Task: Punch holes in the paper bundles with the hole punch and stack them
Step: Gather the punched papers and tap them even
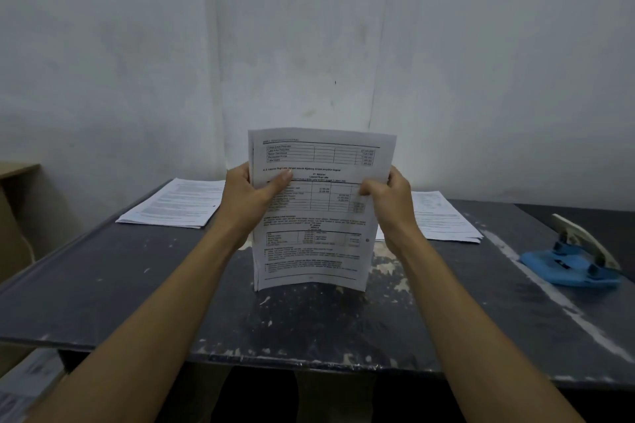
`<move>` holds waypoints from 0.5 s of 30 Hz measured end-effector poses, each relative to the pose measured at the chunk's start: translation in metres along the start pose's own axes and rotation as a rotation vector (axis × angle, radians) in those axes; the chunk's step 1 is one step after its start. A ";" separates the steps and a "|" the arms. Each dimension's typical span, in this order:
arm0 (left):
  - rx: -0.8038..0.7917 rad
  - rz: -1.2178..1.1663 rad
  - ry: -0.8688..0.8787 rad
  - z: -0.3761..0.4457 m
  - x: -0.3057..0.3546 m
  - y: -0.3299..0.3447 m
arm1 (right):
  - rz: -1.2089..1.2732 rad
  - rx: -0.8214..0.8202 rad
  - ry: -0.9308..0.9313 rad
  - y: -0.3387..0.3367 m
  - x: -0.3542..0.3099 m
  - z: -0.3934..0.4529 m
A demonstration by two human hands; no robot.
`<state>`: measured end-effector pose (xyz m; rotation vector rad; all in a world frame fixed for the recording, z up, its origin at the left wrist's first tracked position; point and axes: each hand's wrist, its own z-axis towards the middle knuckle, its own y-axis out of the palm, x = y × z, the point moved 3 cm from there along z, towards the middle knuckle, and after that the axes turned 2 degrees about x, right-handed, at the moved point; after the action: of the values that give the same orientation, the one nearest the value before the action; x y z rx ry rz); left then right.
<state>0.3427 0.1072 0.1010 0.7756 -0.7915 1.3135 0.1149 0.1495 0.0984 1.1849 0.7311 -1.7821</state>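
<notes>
A bundle of printed sheets (316,216) stands upright on its bottom edge in the middle of the dark table (137,285). My left hand (251,199) grips its left edge with the thumb across the front. On the other side, my right hand (388,203) grips the right edge. A small round hole shows near the bundle's right margin. The blue hole punch (574,261) with a pale lever sits on the table at the right, apart from both hands.
One flat paper stack (175,203) lies at the back left of the table, another paper stack (443,216) at the back right, partly behind my right hand. A white wall rises behind. A beige cabinet (17,203) stands at the left.
</notes>
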 end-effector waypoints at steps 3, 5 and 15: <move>-0.002 0.000 -0.004 0.001 0.001 0.001 | 0.014 0.104 -0.099 -0.006 -0.008 0.001; -0.003 -0.006 -0.005 0.001 0.001 0.001 | -0.017 0.151 -0.260 -0.008 -0.021 -0.001; -0.021 -0.001 -0.026 -0.002 -0.002 -0.003 | -0.151 0.117 -0.432 -0.011 -0.033 -0.001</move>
<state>0.3458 0.1078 0.0985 0.7775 -0.8241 1.2950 0.1114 0.1666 0.1287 0.7888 0.4744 -2.1375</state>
